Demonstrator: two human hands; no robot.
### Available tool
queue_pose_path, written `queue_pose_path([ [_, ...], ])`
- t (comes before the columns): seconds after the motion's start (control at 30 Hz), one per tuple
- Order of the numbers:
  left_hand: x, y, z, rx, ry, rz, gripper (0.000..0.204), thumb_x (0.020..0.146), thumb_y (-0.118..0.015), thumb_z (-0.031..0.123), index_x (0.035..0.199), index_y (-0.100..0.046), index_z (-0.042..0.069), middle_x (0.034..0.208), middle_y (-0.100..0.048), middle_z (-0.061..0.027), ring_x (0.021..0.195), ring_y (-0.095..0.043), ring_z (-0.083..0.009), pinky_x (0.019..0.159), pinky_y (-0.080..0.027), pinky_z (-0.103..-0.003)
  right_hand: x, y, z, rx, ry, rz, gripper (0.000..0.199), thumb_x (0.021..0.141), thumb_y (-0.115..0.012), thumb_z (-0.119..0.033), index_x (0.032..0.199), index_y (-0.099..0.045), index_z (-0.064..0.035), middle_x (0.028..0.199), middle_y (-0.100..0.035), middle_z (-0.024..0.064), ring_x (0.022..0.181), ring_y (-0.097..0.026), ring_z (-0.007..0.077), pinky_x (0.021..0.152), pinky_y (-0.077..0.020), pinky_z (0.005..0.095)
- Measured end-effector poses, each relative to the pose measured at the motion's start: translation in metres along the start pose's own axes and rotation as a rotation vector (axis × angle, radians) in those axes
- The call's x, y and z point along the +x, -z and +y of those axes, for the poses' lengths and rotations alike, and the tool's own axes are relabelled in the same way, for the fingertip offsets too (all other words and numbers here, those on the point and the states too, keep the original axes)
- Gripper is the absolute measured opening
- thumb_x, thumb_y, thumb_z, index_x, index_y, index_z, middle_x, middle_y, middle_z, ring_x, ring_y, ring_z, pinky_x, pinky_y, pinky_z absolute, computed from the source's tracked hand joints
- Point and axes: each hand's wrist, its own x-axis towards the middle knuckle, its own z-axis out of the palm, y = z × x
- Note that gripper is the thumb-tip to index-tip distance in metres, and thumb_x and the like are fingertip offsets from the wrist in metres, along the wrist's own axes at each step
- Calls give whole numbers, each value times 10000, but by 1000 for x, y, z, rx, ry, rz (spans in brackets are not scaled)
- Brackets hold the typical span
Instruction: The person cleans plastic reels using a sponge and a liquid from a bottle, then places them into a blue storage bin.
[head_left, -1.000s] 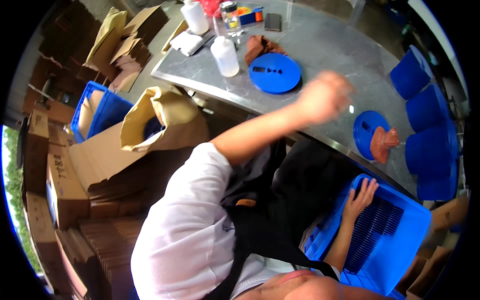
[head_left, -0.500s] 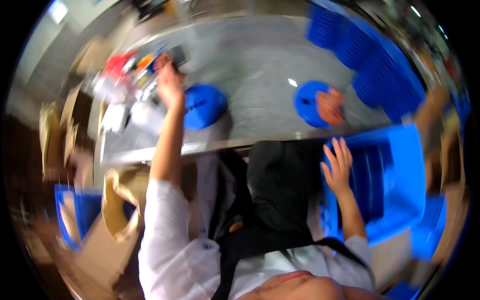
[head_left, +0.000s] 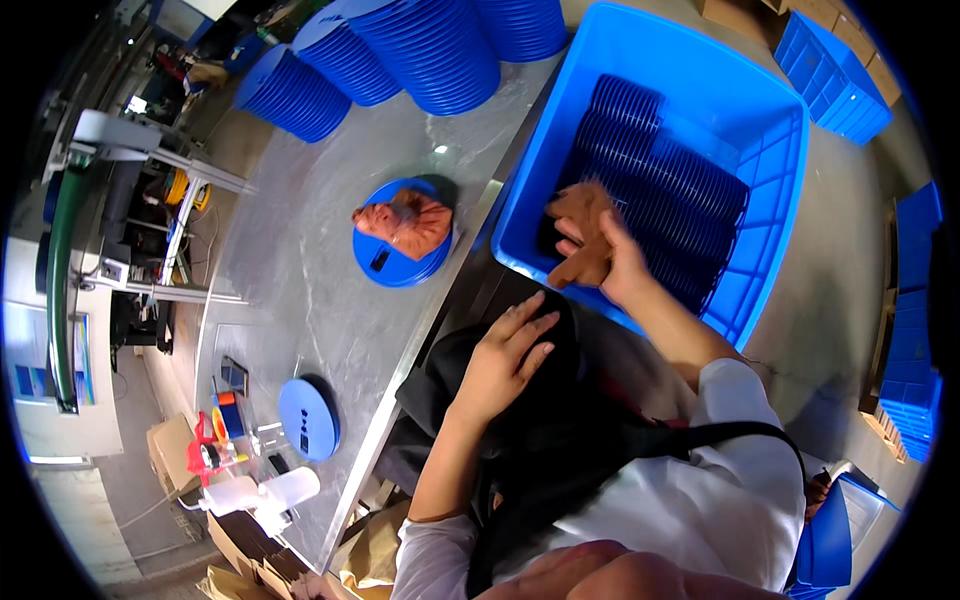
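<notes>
My right hand [head_left: 622, 265] is over the near side of a large blue crate [head_left: 780, 215], its fingers round a limp brown cloth [head_left: 583, 225]. Rows of thin blue discs [head_left: 690, 185] stand on edge inside that crate. Above my lap, my left hand [head_left: 508, 360] is open and holds nothing, with its fingers stretched out. On the metal table [head_left: 290, 260], a crumpled reddish-brown cloth [head_left: 408, 222] lies on top of a small pile of blue discs [head_left: 385, 262]. A single stack or disc of blue [head_left: 308, 418] sits nearer the table's left end.
Tall stacks of blue discs [head_left: 420, 55] line the table's far end. White plastic bottles [head_left: 290, 487], a red item [head_left: 197, 447] and a small dark box [head_left: 234, 374] crowd the left end. More blue crates [head_left: 830, 80] stand on the floor beyond, with cardboard boxes [head_left: 240, 550] below the table.
My view has swung to the right, toward the crate. My left hand has come back from the table's left end to my lap. My right hand, empty before, now holds the brown cloth.
</notes>
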Motion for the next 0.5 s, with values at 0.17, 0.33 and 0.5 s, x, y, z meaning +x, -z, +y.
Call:
queue_pose_path([
  [0.17, 3, -38, -47, 306, 15, 25, 286, 793, -646, 86, 1078, -632, 63, 1192, -583, -126, 1096, -558, -301, 975, -430, -406, 89, 127, -7, -145, 202, 409, 496, 908, -549, -409, 1303, -370, -168, 1151, -537, 84, 1061, -534, 233, 905, -435, 433],
  [0.33, 34, -51, -35, 196, 19, 64, 264, 758, -664, 55, 1021, -653, 59, 1076, -646, -96, 976, -617, -272, 894, -483, -385, 231, 117, -43, -7, 335, 366, 527, 855, -602, -487, 1229, -440, -153, 1162, -535, 35, 1131, -468, 202, 991, -339, 369],
  [0.5, 63, -59, -33, 112, 43, 57, 238, 754, -662, 37, 992, -663, 46, 1051, -658, -103, 931, -630, -282, 852, -498, -369, 357, 93, -128, -122, 385, 353, 648, 944, -339, -556, 1413, -275, -114, 1433, -342, 100, 1287, -356, 271, 1082, -265, 433],
])
